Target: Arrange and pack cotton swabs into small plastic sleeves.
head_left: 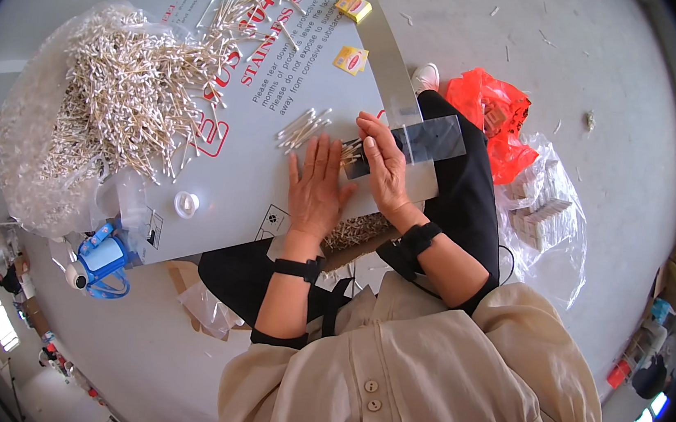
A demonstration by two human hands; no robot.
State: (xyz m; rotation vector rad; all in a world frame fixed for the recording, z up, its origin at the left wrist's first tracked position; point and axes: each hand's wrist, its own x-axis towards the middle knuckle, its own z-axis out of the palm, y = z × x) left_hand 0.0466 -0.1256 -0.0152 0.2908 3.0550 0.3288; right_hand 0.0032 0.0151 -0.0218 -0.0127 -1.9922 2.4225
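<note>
My left hand [316,188] lies flat on the table, fingers stretched out and together, beside a bunch of cotton swabs [350,154]. My right hand [384,166] curls over a clear plastic bag [434,141] at the table's right edge. The bag's far end sticks out past the edge over my leg. The swabs' tips show between my two hands; the rest of them is hidden under my right hand. Just beyond my left fingertips lies a small loose pile of cotton swabs [303,129].
A big heap of cotton swabs [133,82] spills from a clear bag at the table's left. Small yellow packets [351,60], a round white tub [186,204] and a blue bottle [105,259] are around. A red bag [492,116] and white packs [544,212] lie on the floor.
</note>
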